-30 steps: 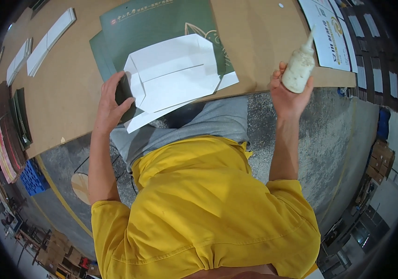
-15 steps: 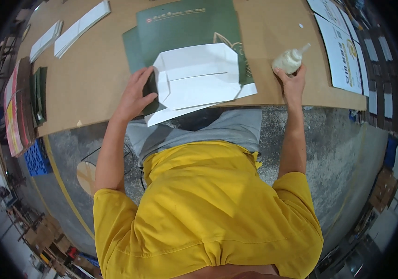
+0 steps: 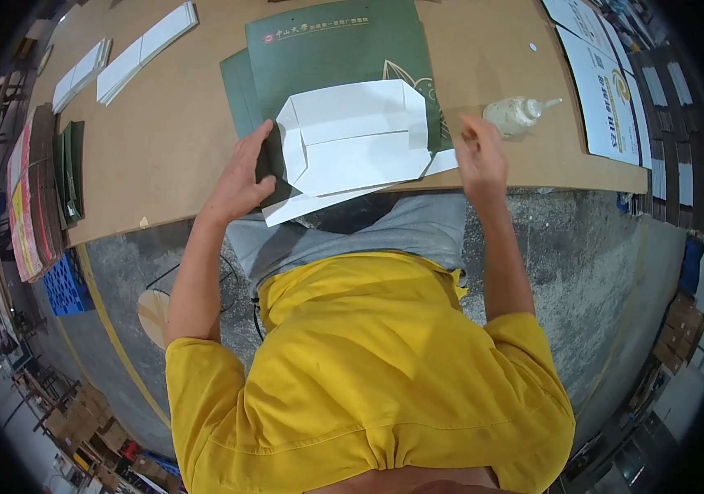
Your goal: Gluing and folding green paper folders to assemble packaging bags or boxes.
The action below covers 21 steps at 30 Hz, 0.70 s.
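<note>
A green paper bag (image 3: 270, 191) lies at the table's near edge, its white bottom flaps (image 3: 356, 156) opened out and folded toward the viewer's side. At its left edge my left hand (image 3: 243, 177) rests with the thumb apart from the fingers. My right hand (image 3: 484, 160) hovers just right of the bag, its fingers loosely bent and nothing visible in them. Beyond it a translucent squeeze bottle (image 3: 512, 117) with pale contents lies on its side, nozzle toward the right. Larger flat green bags (image 3: 335, 58) lie under and behind the white bottom.
White paper strips (image 3: 146, 49) lie in stacks at the far left. Folded green pieces (image 3: 70, 173) and a pink-and-yellow bundle (image 3: 31, 189) stand at the left edge. White printed sheets (image 3: 603, 99) lie at the right. A blue crate (image 3: 66, 284) sits on the floor.
My right hand has let go of the squeeze bottle and moved left toward the bag. The bottle has tipped from leaning to lying. My left hand stays at the bag's left edge.
</note>
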Each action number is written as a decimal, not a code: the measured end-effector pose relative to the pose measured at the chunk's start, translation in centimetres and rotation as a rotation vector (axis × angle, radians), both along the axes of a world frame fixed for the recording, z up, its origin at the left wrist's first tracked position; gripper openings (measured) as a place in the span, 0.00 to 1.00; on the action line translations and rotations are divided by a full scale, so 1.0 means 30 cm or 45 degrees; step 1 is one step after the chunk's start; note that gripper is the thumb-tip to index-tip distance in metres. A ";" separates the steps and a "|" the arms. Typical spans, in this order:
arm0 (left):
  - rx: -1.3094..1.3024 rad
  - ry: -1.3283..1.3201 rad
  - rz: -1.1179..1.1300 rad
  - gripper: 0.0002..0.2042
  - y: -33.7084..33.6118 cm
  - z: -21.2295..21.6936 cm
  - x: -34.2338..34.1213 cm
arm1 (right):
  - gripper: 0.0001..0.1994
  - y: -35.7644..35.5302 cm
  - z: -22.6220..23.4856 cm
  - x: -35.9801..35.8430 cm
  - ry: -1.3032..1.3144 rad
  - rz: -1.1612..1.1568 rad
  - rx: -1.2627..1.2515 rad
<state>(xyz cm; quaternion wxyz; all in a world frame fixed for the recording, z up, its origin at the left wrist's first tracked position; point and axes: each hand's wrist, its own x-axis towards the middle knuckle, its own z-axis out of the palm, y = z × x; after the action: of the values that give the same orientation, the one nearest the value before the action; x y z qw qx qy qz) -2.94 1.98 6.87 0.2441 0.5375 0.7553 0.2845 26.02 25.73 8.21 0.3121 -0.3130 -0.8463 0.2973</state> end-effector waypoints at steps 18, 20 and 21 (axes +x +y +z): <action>0.035 0.787 -0.336 0.26 0.011 0.013 0.040 | 0.27 0.148 -0.013 -0.020 -0.575 0.847 0.420; -0.008 0.730 -0.341 0.29 0.014 0.053 0.052 | 0.28 0.128 0.017 -0.009 -0.697 0.841 0.410; -0.056 0.673 -0.343 0.31 0.015 0.061 0.057 | 0.28 0.126 0.014 -0.005 -0.698 0.838 0.411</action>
<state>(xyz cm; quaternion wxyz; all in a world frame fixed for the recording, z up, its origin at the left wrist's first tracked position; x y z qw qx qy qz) -1.22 2.43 8.71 0.0861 0.6830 0.7205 0.0831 25.86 29.52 8.63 0.0105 -0.0418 -0.9876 0.1511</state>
